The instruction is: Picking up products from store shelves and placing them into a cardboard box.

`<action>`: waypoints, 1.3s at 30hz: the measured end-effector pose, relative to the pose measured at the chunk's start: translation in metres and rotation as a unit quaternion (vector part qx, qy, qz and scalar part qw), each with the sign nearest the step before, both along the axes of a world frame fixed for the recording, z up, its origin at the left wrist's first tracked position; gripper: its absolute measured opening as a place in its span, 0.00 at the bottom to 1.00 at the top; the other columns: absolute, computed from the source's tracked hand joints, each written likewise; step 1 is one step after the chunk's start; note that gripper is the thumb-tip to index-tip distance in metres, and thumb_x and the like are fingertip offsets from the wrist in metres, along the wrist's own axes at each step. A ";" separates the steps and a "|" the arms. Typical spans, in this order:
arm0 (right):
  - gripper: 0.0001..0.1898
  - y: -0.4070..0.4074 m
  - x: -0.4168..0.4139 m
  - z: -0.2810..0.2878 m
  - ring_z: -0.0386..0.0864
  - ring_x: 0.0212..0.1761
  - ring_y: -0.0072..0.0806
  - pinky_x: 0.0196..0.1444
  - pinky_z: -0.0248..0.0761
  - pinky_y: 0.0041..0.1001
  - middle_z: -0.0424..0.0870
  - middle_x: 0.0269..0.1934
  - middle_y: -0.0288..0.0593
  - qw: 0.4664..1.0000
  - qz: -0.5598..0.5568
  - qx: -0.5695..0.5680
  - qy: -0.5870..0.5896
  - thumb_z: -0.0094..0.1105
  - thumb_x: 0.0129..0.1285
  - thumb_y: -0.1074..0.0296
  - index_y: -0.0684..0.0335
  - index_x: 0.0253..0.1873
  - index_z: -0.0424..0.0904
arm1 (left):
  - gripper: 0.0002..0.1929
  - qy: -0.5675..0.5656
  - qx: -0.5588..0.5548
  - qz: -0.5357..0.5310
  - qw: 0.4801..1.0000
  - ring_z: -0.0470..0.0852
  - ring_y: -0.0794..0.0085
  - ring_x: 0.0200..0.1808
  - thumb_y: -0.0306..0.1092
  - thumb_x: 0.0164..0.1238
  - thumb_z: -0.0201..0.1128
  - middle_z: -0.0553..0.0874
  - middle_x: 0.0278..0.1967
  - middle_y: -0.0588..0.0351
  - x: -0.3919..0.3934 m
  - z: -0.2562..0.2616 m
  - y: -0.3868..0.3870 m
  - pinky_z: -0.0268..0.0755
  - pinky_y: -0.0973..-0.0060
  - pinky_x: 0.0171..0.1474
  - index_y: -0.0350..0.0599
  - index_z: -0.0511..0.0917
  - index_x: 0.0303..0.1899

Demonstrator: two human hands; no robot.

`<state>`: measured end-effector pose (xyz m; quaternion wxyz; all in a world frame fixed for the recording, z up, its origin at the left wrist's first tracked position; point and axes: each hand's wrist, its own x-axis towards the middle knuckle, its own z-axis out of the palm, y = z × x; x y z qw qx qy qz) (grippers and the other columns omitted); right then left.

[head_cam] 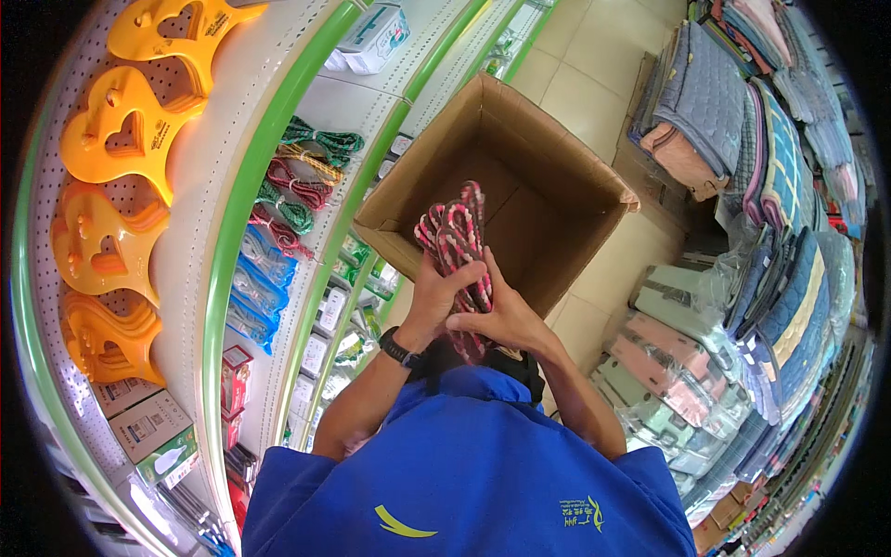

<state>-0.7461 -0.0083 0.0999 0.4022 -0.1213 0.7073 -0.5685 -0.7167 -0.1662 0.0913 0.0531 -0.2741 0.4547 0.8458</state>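
Note:
Both my hands grip a bundle of braided rope [459,240], patterned in dark red, pink and white and folded into long loops. My left hand [445,292] holds it from the left, thumb across the strands; a dark watch [400,350] is on that wrist. From the right, my right hand [505,310] wraps the lower part of the bundle. Below and beyond the hands stands an open cardboard box [557,150], its floor partly hidden by the rope and my hands. The bundle's lower end is close to my chest.
On the left, shelves with green edges hold coiled ropes [299,184], blue plastic packets [261,285] and orange heart-cutout plastic items [125,129]. A white package [372,38] sits higher up. To the right are folded quilted textiles [703,104] and plastic-wrapped pink and green cases [672,355].

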 end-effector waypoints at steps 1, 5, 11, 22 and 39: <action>0.67 0.000 -0.002 0.001 0.76 0.73 0.40 0.72 0.68 0.33 0.74 0.73 0.61 1.000 0.000 -0.002 -0.001 0.82 0.56 0.50 0.71 0.85 0.36 | 0.29 -0.001 -0.002 0.000 1.000 0.86 0.74 0.49 0.26 0.65 0.75 0.84 0.51 0.59 -0.004 -0.004 -0.003 0.82 0.71 0.54 0.42 0.72 0.65; 0.56 0.011 -0.007 -0.007 0.79 0.69 0.42 0.72 0.70 0.35 0.75 0.72 0.59 0.992 -0.036 -0.120 0.011 0.77 0.65 0.55 0.63 0.86 0.43 | 0.21 0.013 0.042 0.016 0.999 0.90 0.66 0.44 0.41 0.74 0.65 0.89 0.44 0.52 -0.027 -0.023 -0.030 0.86 0.64 0.50 0.39 0.77 0.60; 0.41 0.046 -0.024 -0.016 0.78 0.68 0.54 0.73 0.69 0.44 0.81 0.64 0.62 0.959 -0.123 0.114 0.229 0.70 0.70 0.54 0.69 0.79 0.62 | 0.23 0.026 0.015 0.096 0.995 0.89 0.61 0.43 0.53 0.77 0.60 0.89 0.42 0.51 -0.065 0.013 -0.090 0.85 0.62 0.49 0.41 0.79 0.56; 0.34 0.067 -0.021 -0.082 0.77 0.69 0.51 0.74 0.64 0.47 0.85 0.58 0.57 0.850 -0.029 0.266 0.453 0.70 0.68 0.51 0.71 0.69 0.74 | 0.09 0.075 -0.264 0.268 0.923 0.87 0.70 0.48 0.34 0.69 0.69 0.87 0.45 0.58 -0.222 -0.004 -0.281 0.81 0.68 0.54 0.47 0.83 0.47; 0.17 0.067 -0.024 -0.103 0.87 0.45 0.37 0.58 0.75 0.38 0.90 0.41 0.44 0.846 -0.101 0.206 0.481 0.74 0.63 0.62 0.63 0.53 0.86 | 0.61 -0.293 -0.734 0.160 0.591 0.53 0.39 0.83 0.69 0.67 0.65 0.53 0.79 0.21 -0.281 -0.153 -0.285 0.45 0.51 0.83 0.21 0.45 0.78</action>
